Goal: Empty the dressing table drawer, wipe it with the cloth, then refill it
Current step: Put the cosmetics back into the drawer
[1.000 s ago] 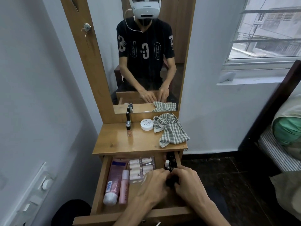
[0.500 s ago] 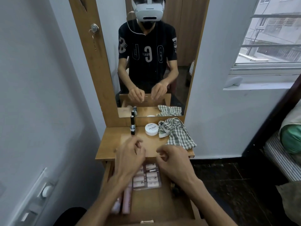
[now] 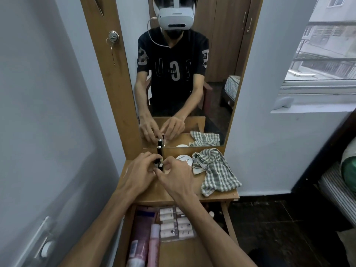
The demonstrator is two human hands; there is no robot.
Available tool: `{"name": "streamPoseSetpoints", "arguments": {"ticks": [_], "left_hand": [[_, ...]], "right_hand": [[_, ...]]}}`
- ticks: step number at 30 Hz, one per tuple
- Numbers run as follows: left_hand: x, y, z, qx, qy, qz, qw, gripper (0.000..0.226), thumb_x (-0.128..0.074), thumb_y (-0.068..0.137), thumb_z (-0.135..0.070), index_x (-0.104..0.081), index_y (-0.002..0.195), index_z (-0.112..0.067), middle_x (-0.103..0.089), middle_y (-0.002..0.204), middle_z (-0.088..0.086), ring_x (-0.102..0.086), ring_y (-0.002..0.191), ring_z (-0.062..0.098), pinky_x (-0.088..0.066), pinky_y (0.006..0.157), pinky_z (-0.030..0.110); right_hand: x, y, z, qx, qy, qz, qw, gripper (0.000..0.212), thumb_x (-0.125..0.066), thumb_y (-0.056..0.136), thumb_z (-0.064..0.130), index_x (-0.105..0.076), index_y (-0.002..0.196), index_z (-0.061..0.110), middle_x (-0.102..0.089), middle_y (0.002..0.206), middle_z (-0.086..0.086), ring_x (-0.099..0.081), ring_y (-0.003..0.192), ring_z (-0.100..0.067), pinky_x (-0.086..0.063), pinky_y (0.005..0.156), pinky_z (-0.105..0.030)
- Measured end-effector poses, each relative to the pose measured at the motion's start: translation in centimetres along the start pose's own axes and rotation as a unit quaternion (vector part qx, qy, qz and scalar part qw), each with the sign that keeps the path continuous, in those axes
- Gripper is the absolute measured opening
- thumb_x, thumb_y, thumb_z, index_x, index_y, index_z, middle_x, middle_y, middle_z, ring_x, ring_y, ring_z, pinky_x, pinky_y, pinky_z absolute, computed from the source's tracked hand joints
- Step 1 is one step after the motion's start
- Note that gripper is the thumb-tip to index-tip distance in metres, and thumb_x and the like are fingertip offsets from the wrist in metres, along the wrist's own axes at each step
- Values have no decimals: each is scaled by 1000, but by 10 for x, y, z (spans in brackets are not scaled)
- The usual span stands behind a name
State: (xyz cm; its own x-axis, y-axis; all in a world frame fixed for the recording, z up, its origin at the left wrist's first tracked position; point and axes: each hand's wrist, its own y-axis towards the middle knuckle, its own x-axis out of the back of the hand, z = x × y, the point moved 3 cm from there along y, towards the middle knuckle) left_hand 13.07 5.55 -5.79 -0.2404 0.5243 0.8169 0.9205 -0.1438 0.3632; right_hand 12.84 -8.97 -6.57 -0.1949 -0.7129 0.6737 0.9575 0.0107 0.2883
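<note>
The dressing table drawer [image 3: 228, 218] is pulled open at the bottom of the view. Two pink tubes [image 3: 141, 236] lie along its left side, beside a clear box of small white bottles [image 3: 175, 225]. A small bottle [image 3: 212, 213] sits in its dark right corner. My left hand [image 3: 137, 171] and my right hand [image 3: 174, 175] meet over the table top [image 3: 158, 191], fingers closed around small dark bottles [image 3: 159, 164] just in front of the mirror. The checked cloth [image 3: 215, 170] lies crumpled on the right of the table top.
A white round jar [image 3: 184, 159] stands between my right hand and the cloth. A tall black tube [image 3: 159, 150] stands against the mirror [image 3: 192, 74]. The wall is close on the left; a bed edge [image 3: 339, 193] and dark floor are on the right.
Both hands lifted out of the drawer's right corner with small dark bottles and moved forward onto the table top near the mirror. The view has moved closer to the table.
</note>
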Motion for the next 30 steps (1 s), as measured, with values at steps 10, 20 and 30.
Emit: {"name": "streamPoseSetpoints", "arguments": {"ticks": [10, 20, 30], "left_hand": [[3, -23, -9, -6, -6, -37, 999, 19, -72, 85, -19, -69, 102, -25, -64, 98, -14, -58, 92, 9, -50, 79, 32], [-9, -90, -86, -70, -69, -17, 995, 12, -75, 80, -28, -64, 86, -28, -60, 83, -18, -58, 79, 3, -47, 66, 17], [-72, -147, -133, -64, -78, 114, 988, 26, -64, 77, -48, -68, 90, -26, -65, 85, -13, -57, 80, 4, -47, 69, 23]], "right_hand": [[19, -21, -7, 25, 25, -16, 999, 22, -77, 85, 44, -80, 98, 26, -78, 90, 10, -71, 76, -8, -55, 73, -28], [108, -99, -51, 18, 55, 71, 996, 22, -84, 84, 26, -77, 105, 28, -73, 87, 17, -68, 84, 2, -60, 77, -18], [129, -164, -100, -2, -105, 173, 979, 19, -76, 80, 35, -80, 98, 36, -63, 82, 26, -61, 78, 5, -45, 67, -8]]}}
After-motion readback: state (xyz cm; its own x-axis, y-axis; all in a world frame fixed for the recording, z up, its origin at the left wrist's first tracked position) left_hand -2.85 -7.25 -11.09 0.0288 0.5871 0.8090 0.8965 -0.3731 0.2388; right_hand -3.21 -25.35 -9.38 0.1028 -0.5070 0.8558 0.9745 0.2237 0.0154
